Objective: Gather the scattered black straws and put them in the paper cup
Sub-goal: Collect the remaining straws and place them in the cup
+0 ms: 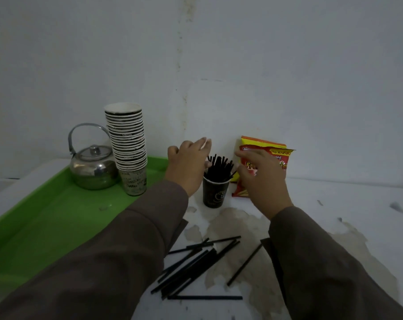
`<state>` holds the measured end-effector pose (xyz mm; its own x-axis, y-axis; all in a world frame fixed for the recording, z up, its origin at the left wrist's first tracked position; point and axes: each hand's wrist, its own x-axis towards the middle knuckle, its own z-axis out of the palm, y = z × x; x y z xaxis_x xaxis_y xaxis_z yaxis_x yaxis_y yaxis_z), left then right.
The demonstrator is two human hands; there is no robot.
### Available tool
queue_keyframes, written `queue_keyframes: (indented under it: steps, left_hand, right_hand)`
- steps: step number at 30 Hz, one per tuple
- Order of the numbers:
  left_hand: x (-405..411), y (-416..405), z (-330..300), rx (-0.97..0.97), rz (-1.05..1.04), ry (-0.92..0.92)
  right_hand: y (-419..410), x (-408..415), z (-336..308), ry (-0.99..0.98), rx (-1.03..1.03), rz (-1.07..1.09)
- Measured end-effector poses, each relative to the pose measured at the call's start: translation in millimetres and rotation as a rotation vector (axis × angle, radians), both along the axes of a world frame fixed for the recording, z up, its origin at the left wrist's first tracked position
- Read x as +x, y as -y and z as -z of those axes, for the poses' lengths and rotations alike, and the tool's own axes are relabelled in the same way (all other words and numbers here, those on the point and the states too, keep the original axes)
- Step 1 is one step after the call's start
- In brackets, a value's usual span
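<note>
A person is reaching both arms forward over a white desk (334, 204), seen from a camera worn on the head. The left hand (186, 162) and the right hand (263, 179) are hovering on either side of a dark paper cup (213, 192) standing toward the far side, near the wall. Both hands are spread and loose, the fingers (201, 143) grasping nothing; they seem to be flanking the cup to steady or tidy the bundle of black straws in the cup (219, 167), which is leaning and fanning out above the rim. More loose straws (196, 262) are lying in a crossed heap on the near side of the desk, between the two brown sleeves, so the task looks partly done. To the left, a green tray (46, 227) is carrying a metal kettle (93, 168) and a tall stack of cups (129, 146). A red and yellow snack packet (276, 155) is leaning against the wall behind the right hand, which is covering part of its print. The left sleeve is hiding some of the heap, and the dim light is making the straw count hard to judge.
</note>
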<state>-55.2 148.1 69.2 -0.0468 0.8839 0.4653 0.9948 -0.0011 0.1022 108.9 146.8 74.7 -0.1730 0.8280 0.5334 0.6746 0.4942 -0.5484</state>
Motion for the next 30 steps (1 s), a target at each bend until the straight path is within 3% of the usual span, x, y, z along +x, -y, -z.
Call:
queue_keyframes:
  steps: [3, 9, 14, 21, 26, 30]
  left_hand:
    - [0, 21, 7, 0.015, -0.024, 0.043]
    - [15, 106, 42, 0.073, 0.027, 0.306]
    - [27, 165, 84, 0.041, 0.155, 0.281]
    - [36, 179, 102, -0.014, 0.286, 0.186]
    - [41, 174, 108, -0.034, 0.288, 0.095]
    - [42, 173, 111, -0.008, 0.259, 0.105]
  right_hand:
    - [32, 12, 18, -0.058, 0.009, 0.013]
    - [76, 26, 73, 0.09, -0.015, -0.119]
    - [111, 33, 112, 0.199, 0.07, -0.193]
    - [106, 41, 120, 0.344, 0.183, -0.152]
    - [102, 55, 112, 0.565, 0.168, -0.138]
    - [100, 53, 112, 0.621, 0.137, -0.133]
